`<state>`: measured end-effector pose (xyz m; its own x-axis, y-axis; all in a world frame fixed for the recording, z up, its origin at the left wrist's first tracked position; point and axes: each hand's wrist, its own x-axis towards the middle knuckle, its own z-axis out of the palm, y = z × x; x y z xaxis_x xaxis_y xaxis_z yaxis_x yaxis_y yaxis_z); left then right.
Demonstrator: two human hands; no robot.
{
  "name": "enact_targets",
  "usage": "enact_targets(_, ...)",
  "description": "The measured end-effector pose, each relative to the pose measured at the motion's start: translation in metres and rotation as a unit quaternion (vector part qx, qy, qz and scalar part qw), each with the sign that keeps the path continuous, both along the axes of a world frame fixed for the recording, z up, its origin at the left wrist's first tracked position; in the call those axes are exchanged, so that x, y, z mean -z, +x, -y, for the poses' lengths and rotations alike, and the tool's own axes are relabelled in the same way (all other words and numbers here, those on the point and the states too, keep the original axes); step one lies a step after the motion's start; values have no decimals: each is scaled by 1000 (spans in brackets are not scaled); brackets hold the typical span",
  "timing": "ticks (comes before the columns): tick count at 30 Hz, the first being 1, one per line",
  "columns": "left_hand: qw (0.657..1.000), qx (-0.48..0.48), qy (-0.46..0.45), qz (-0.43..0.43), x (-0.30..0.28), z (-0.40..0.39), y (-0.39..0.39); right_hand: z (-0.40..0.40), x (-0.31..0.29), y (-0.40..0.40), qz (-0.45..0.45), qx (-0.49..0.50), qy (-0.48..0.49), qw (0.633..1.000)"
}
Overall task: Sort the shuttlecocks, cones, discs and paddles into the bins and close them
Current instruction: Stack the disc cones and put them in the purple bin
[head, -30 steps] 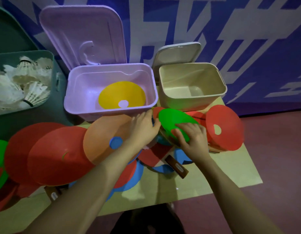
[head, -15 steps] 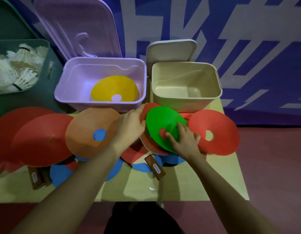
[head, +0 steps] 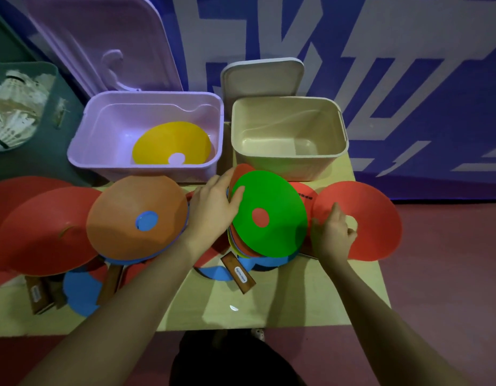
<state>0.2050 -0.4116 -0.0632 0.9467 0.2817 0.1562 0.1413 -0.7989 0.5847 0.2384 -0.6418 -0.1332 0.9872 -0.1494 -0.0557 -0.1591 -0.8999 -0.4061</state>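
Observation:
A stack of flat discs with a green disc on top lies mid-table in front of the bins. My left hand grips the stack's left edge, thumb on the green disc. My right hand lies on a red cone to the right, fingers curled at its centre hole. The purple bin stands open with a yellow cone inside. The beige bin is open and holds nothing. Paddle handles poke out from under the discs.
A dark green bin with shuttlecocks stands at the far left. An orange cone and red cones cover the table's left half, with blue discs and another paddle beneath. The table's front edge is near me.
My right hand left the green disc and moved right onto the red cone. My left hand stayed at the stack's left edge. The view shifted downward and closer.

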Motion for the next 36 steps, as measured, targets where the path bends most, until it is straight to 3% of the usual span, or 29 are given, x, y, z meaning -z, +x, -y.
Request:
enact_targets(11, 999, 13, -30, -37, 3, -3, 1, 16, 14, 8, 13, -110, -92, 990)
enact_targets(16, 996, 9, -30, -80, -2, 8, 2, 29, 18, 3, -59, -134, -76, 986)
enact_targets(19, 996, 5, -19, -82, -2, 16, -1, 39, 19, -4, 29, -154, -62, 986)
enact_targets(23, 998, -6, -40, -51, 0, 14, -2, 31, -2, -7, 190, -101, 34, 976)
enact_targets(25, 998, -6, -48, -43, 1, 11, -3, 15, -16, -9, 222, -120, 63, 966)
enact_targets(29, 997, -26, -35, -56, 2, 3, -2, -24, -31, -19, 186, -224, 116, 950)
enact_targets(33, 996, -46, -18, -74, -1, -5, -3, -46, -31, -30, 83, -344, 192, 915)
enact_targets(36, 995, -42, 24, -93, -1, -8, -6, -40, -29, -32, 93, -299, 187, 931)
